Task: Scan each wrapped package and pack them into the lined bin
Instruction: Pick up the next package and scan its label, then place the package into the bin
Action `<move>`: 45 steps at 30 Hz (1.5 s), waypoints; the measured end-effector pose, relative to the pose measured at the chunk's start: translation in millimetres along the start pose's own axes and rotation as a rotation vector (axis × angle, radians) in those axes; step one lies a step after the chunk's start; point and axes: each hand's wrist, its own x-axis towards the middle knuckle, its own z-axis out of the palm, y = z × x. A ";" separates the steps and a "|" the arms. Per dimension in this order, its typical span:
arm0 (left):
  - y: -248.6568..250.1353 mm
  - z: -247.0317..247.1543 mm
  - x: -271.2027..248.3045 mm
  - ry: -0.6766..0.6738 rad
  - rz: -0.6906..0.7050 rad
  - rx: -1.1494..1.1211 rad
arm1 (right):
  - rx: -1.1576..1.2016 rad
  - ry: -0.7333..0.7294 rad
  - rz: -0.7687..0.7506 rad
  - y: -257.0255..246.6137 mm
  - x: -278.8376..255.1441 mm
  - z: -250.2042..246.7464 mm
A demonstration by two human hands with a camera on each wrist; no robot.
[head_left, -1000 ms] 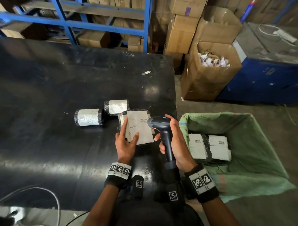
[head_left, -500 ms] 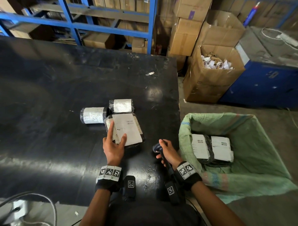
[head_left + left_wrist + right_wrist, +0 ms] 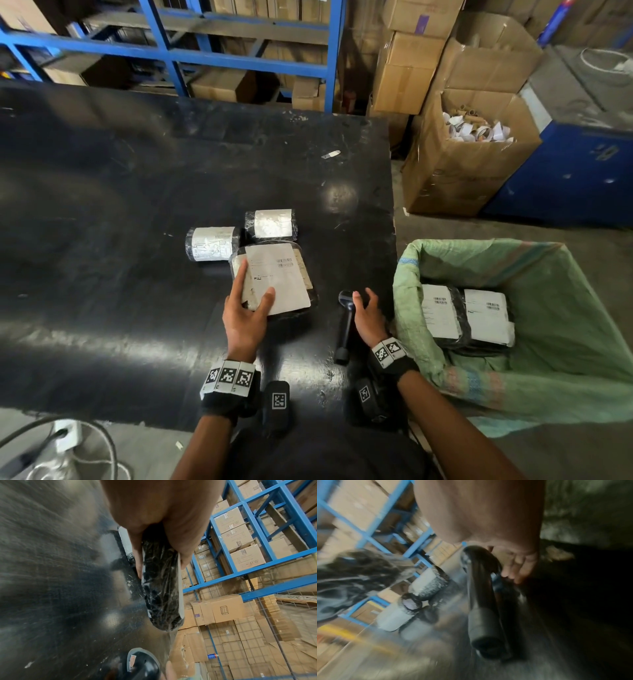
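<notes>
Warehouse, black table (image 3: 102, 205). Flat package (image 3: 274, 281) near right edge, pinched in left hand (image 3: 245, 318); right hand (image 3: 368, 318) relaxed atop scanner (image 3: 344, 329). Best carried level over lined bin (image 3: 582, 342).

Blue shelving (image 3: 246, 58) holds cardboard boxes (image 3: 407, 72); one open box (image 3: 455, 178) contains paper rolls

Three wrapped packages (image 3: 270, 274) are counted on the table (image 3: 102, 240), and two more (image 3: 466, 317) inside the lined bin (image 3: 582, 308). One scanner (image 3: 344, 329) is seen.
</notes>
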 end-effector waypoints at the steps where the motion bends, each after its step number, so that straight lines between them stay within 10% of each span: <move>1: -0.1 1.9 0.6 -0.011 0.001 -0.016 | -0.065 0.045 -0.052 -1.5 -1.9 -4.9; 10: 19.7 38.3 -3.5 -0.218 -0.003 -0.181 | 0.027 -0.042 -0.509 -67.3 -67.8 -41.3; 23: 59.9 104.7 -29.4 -0.468 0.025 -0.262 | 0.348 0.020 -0.555 -54.9 -80.9 -98.5; 30: 80.0 178.1 -49.2 -0.760 0.135 0.166 | 0.356 0.173 -0.451 -13.2 -71.9 -193.3; 37: 43.5 262.4 -71.0 -0.690 0.492 0.685 | 0.165 0.157 -0.188 44.9 -23.0 -304.4; 45: -5.7 269.5 -76.3 -0.753 0.570 0.818 | -0.177 0.048 0.024 95.8 95.7 -365.1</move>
